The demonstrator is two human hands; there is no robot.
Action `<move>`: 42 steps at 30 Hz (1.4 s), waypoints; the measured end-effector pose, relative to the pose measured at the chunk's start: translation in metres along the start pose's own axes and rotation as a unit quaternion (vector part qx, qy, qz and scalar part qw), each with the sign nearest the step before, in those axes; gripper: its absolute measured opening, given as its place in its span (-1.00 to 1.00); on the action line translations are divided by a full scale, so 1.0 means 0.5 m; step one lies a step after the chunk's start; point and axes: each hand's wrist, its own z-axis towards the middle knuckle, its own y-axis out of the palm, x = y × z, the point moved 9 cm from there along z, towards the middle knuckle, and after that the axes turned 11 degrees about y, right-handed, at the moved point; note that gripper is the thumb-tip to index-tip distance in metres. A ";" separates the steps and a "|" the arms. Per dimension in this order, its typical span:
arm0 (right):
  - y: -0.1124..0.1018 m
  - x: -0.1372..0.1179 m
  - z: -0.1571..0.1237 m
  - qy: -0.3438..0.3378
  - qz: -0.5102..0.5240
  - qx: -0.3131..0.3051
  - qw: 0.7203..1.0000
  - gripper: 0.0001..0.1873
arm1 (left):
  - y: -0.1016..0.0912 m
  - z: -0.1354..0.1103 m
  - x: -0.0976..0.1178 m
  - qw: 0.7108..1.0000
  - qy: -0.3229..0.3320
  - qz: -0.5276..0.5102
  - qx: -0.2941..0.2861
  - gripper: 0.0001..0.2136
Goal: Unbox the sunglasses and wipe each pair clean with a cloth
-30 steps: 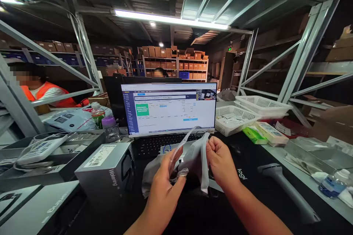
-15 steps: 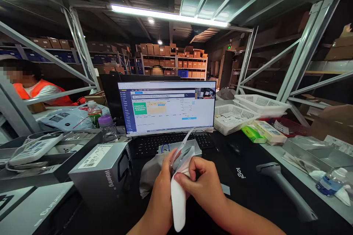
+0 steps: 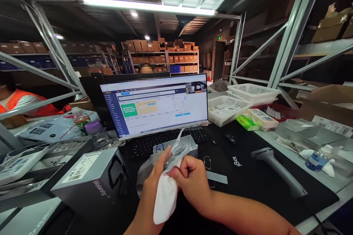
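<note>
In the head view, my left hand (image 3: pixel 149 194) is wrapped round a shiny, partly see-through grey item (image 3: pixel 176 156) with a pale strip rising from it. I cannot make out its exact kind. My right hand (image 3: pixel 194 181) is closed, thumb against curled fingers, pinching a white cloth (image 3: pixel 165 200) against the item. The cloth hangs down between my hands. Beside my left hand lies a soft grey pouch (image 3: pixel 143 172). Behind my fingers stands an open grey box (image 3: pixel 191 143). A grey strip (image 3: pixel 217 177) lies right of my right hand, near a thin wire loop (image 3: pixel 207 162).
A monitor (image 3: pixel 162 106) and keyboard (image 3: pixel 140 145) stand ahead. Left are a grey Wakening box (image 3: pixel 91 176) and a tray of parts (image 3: pixel 79 154). Right lie a mouse (image 3: pixel 229 138), a barcode scanner (image 3: pixel 278 170), white baskets (image 3: pixel 228 112) and a bottle (image 3: pixel 317 159). A person in an orange vest (image 3: pixel 24 101) sits far left.
My view has turned, so the desk things appear further left. The white cloth hangs wider and tilts more to the left. Both hands keep their hold; the grey strip and wire loop show more.
</note>
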 end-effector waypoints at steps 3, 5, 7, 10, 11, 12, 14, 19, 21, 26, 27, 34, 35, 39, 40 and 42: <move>-0.009 -0.011 0.024 0.030 0.058 -0.034 0.997 -0.45 | 0.000 0.010 0.025 0.996 0.055 0.053 -0.052 -0.36; -0.043 -0.042 0.055 0.028 0.092 -0.038 0.995 -0.39 | 0.000 0.013 0.049 0.990 0.104 0.055 -0.079 -0.41; -0.097 -0.082 0.092 0.005 0.050 -0.028 0.998 -0.38 | -0.014 0.015 0.061 0.988 0.127 0.057 -0.073 -0.44; -0.236 -0.155 0.140 -0.065 -0.229 0.141 0.961 -0.50 | -0.055 0.027 0.051 0.995 0.094 0.012 -0.022 -0.45; -0.276 -0.168 0.155 -0.054 -0.389 0.197 0.898 -0.55 | -0.069 0.032 0.046 0.997 0.076 -0.021 -0.004 -0.46; -0.313 -0.171 0.171 -0.039 -0.436 0.215 0.873 -0.59 | -0.081 0.038 0.041 0.997 0.058 -0.056 0.011 -0.47; -0.370 -0.160 0.198 0.004 -0.519 0.229 0.824 -0.69 | -0.104 0.049 0.036 0.993 0.028 -0.109 0.040 -0.48; -0.375 -0.050 0.232 0.150 -0.647 0.138 0.735 -0.88 | -0.135 0.063 0.026 0.981 -0.027 -0.171 0.089 -0.53; -0.323 -0.009 0.226 0.167 -0.680 0.067 0.711 -0.77 | -0.139 0.063 0.022 0.976 -0.050 -0.186 0.104 -0.53; -0.165 0.106 0.171 0.199 -0.699 -0.208 0.655 -0.67 | -0.160 0.066 0.034 0.957 -0.067 -0.228 0.169 -0.63; -0.146 0.128 0.159 0.214 -0.700 -0.248 0.635 -0.64 | -0.163 0.068 0.036 0.952 -0.067 -0.241 0.178 -0.64; -0.103 0.203 0.138 0.257 -0.733 -0.290 0.558 -0.78 | -0.171 0.079 0.018 0.935 -0.056 -0.289 0.200 -0.63; -0.106 0.206 0.136 0.261 -0.733 -0.293 0.555 -0.78 | -0.171 0.080 0.016 0.932 -0.052 -0.297 0.201 -0.61; -0.133 0.192 0.136 0.261 -0.717 -0.317 0.563 -0.81 | -0.168 0.082 0.018 0.927 -0.056 -0.316 0.193 -0.58; -0.139 0.184 0.139 0.253 -0.712 -0.319 0.572 -0.82 | -0.168 0.082 0.020 0.927 -0.060 -0.318 0.192 -0.58; -0.145 0.171 0.144 0.240 -0.706 -0.316 0.586 -0.81 | -0.170 0.081 0.024 0.925 -0.063 -0.321 0.193 -0.58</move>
